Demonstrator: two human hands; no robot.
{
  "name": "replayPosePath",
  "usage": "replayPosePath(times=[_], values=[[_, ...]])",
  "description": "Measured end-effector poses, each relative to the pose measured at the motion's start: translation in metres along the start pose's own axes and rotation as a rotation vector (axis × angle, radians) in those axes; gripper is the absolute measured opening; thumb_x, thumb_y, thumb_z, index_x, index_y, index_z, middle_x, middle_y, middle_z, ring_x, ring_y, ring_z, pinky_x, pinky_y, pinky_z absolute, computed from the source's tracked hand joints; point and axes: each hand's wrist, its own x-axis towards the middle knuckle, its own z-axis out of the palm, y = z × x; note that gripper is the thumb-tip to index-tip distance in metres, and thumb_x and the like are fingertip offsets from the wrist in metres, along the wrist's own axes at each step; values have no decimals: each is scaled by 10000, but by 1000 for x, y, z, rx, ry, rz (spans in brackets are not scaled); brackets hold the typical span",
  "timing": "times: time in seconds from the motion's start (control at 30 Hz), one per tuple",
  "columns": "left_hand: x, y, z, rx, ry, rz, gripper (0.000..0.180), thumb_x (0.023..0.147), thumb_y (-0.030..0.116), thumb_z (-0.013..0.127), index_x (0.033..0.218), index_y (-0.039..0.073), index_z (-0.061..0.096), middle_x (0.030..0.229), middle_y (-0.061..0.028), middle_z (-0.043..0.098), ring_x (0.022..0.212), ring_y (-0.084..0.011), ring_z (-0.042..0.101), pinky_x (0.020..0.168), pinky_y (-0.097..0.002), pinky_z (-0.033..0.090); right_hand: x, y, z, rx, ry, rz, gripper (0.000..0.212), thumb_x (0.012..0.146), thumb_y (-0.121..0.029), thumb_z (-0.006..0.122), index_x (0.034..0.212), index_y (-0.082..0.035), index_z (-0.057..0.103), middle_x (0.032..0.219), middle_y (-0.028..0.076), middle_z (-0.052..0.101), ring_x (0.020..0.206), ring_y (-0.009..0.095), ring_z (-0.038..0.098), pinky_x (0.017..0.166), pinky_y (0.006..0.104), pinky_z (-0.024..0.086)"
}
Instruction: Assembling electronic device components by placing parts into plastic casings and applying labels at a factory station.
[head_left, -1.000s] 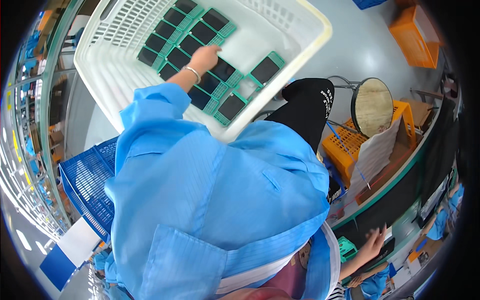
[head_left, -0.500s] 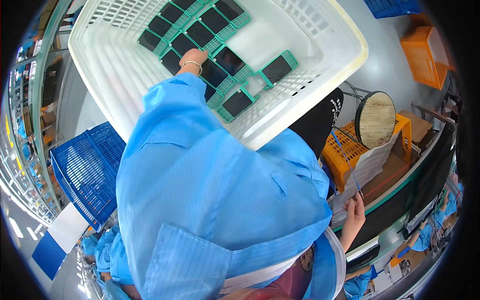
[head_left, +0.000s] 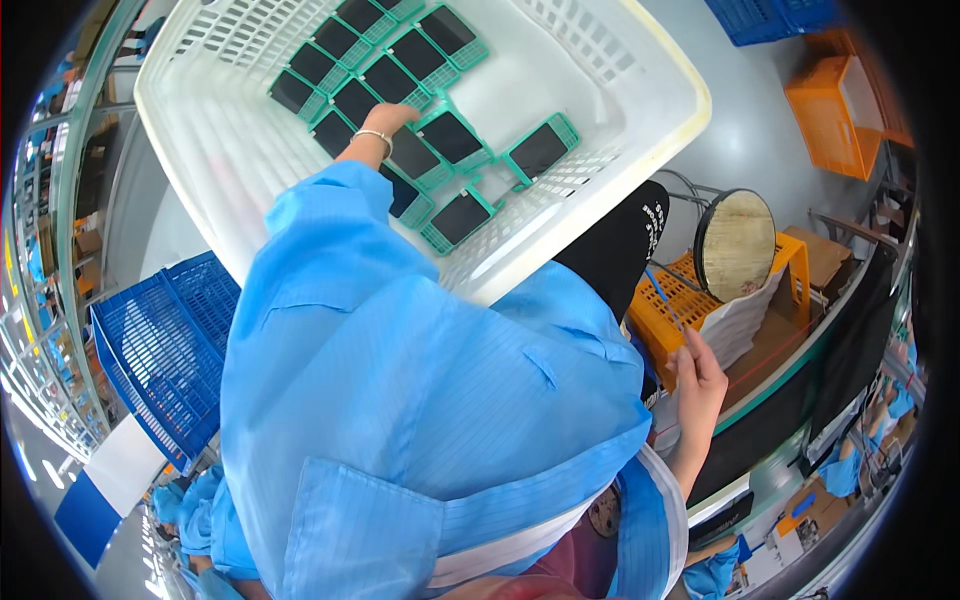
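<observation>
Inside a large white plastic basket point(head_left: 690, 105), several green plastic trays point(head_left: 450, 70), each carrying a dark rectangular panel point(head_left: 447, 137), lie flat in rows. My left hand point(head_left: 388, 120), with a bracelet at the wrist, reaches in among them. Its fingers are curled down at the edge of one tray, fingertips partly hidden. Two trays lie nearer the basket's right wall, one with its panel point(head_left: 538, 151) set apart. Outside the basket at right, my right hand point(head_left: 700, 385) is raised with its fingertips pinched on a thin blue cord point(head_left: 662, 290).
A round wooden-topped stool point(head_left: 740, 245) stands at right by an orange crate point(head_left: 655, 325). Another orange crate point(head_left: 838, 118) sits farther back. Blue crates point(head_left: 165, 345) are at left. A dark-topped workbench point(head_left: 770, 430) runs along the right, with people in blue beyond.
My right hand has risen toward the stool, and less of the blue cord shows. My left hand stays among the same trays. The whole view has shifted slightly.
</observation>
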Motion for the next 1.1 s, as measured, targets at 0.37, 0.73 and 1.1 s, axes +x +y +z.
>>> replayPosePath(times=[0.37,0.73,1.1], values=[[-142,154,-162,178,44,702,319,733,292,628,822,-14,636,645,-54,528,645,-123,487,608,-293,414,42,-97,29,26,-207,-606,236,878,-47,583,1103,-23,649,830,92,673,747,138,649,686,255,513],[-340,219,-213,176,3,1540,292,738,93,625,999,-36,647,1087,-143,631,1056,-252,576,977,-381,391,11,-247,29,204,-232,-1154,258,765,-97,695,1009,-25,651,973,107,644,838,204,640,701,306,503],[-341,267,-96,-136,-216,1716,316,709,254,650,681,-33,520,707,-180,513,669,-319,494,610,-392,397,18,-176,36,650,-159,-709,346,808,-90,734,1102,35,601,962,68,646,853,118,597,796,247,468]])
